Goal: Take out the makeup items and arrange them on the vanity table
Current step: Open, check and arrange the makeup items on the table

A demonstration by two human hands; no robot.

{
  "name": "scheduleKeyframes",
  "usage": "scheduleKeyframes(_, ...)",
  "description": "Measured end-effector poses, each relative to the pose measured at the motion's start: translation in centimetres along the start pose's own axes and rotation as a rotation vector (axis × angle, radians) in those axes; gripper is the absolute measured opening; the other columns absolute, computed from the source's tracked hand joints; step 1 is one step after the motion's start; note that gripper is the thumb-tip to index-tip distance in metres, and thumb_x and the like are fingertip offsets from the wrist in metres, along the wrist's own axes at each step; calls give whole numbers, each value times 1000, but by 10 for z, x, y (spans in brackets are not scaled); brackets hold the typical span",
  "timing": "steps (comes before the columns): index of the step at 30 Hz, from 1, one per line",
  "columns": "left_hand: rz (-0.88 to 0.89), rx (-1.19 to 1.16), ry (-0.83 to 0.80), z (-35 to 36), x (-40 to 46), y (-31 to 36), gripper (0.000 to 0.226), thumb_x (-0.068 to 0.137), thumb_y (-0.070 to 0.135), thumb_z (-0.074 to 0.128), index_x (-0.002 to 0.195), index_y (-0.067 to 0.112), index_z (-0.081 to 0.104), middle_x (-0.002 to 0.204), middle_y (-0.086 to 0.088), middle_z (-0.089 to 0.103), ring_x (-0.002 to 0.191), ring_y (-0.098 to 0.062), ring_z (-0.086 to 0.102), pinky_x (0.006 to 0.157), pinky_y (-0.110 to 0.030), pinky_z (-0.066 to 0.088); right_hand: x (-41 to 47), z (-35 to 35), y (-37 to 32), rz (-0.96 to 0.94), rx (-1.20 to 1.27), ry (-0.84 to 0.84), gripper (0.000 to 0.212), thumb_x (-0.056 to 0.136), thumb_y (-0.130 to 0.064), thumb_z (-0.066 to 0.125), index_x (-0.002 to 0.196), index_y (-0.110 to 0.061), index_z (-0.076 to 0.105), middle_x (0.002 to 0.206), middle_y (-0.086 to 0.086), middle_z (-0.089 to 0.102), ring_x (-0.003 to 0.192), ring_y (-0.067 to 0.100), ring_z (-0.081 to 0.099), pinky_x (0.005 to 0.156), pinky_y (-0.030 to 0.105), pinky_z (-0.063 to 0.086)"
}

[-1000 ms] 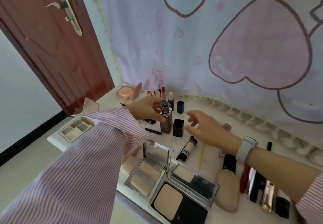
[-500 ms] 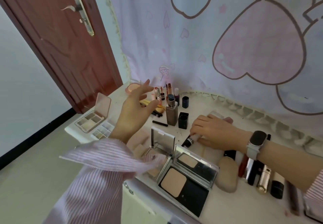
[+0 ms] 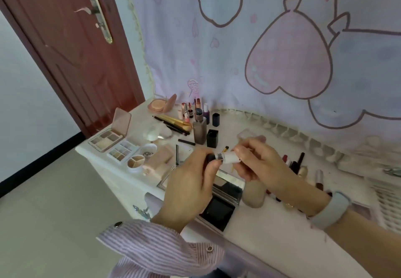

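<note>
Honestly, both hands grip 1 small tube (image 3: 224, 157): left hand (image 3: 191, 182) on its dark cap, right hand (image 3: 258, 164) on the white body. If the cap pops off suddenly, an elbow could knock the upright bottle (image 3: 199, 130) near the vanity table's (image 3: 271, 243) back edge.

One head-worn view (close, wide-angle) looks down at the vanity table (image 3: 271, 236).

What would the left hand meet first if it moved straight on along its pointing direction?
Probably the right hand: the left hand points up-right along the white tube both hold. Depth is unclear.
</note>
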State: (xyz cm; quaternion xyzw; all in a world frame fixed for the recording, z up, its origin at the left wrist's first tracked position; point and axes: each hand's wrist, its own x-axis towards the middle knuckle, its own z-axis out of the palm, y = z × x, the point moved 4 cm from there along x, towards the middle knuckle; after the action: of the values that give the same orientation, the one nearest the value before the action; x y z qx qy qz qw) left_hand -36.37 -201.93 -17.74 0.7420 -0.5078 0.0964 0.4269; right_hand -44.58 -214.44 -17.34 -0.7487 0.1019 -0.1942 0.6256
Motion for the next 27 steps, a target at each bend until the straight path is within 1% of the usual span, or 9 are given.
scheduleKeyframes(4,-84,-35,47,8,-20,5,39,91,46,20,69,25,44,54,10,39,50,-13,39,49,-34,35,-16,6,3,-96,-68,39,14,95,-17,46,85,-10,52,55,-10,49,49,1,42,51,11,36)
scheduleKeyframes(8,-276,-153,-32,9,-26,-3,68,83,60,12,57,11,51,54,-7,56,54,-18,51,63,-43,43,-27,9,1,-162,-197,-14,4,93,-21,47,91,-23,50,71,-2,46,61,5,42,59,13,37)
scheduleKeyframes(12,-245,-229,-31,7,-20,-1,21,76,56,51,88,39,52,87,15,62,74,-2,58,66,-26,51,-21,1,1,-90,-194,68,10,95,-11,45,88,-17,50,68,-7,45,53,-4,46,56,14,35)
scheduleKeyframes(14,-128,-250,10,6,-17,6,28,77,36,64,99,44,49,97,18,58,79,1,58,64,-18,50,-20,0,1,-48,-178,57,8,95,-12,44,90,-11,51,65,-7,45,51,-4,47,53,14,35)
scheduleKeyframes(16,-116,-296,15,4,-17,7,13,85,31,56,93,41,52,84,17,61,68,-1,59,61,-26,51,-20,-1,1,-21,-168,42,9,95,-12,44,92,-8,51,62,-6,45,48,-3,46,52,14,35)
scheduleKeyframes(18,-184,-339,-36,5,-16,4,10,88,47,44,93,41,51,76,21,64,62,-2,61,61,-32,51,-21,-1,-1,-21,-153,39,8,95,-11,44,93,-6,51,61,-6,46,47,-3,46,51,13,36)
scheduleKeyframes(22,-119,-300,-43,7,-16,8,32,79,45,60,106,49,45,97,22,59,74,0,58,64,-19,49,-22,-1,-6,-39,-167,43,8,94,-9,45,90,-8,51,57,-11,46,46,-3,47,50,12,36)
scheduleKeyframes(25,-156,-373,-31,7,-16,9,15,85,51,48,100,49,48,77,14,66,59,-2,59,56,-21,49,-22,-1,-7,-28,-152,41,10,95,-11,44,88,-10,51,49,-15,51,46,-3,47,49,11,36)
scheduleKeyframes(27,-189,-419,-80,8,-17,8,27,84,52,50,110,47,44,85,18,65,62,-3,61,56,-18,48,-22,-1,-7,-27,-146,46,9,95,-12,44,89,-9,51,48,-15,51,45,-2,46,49,11,35)
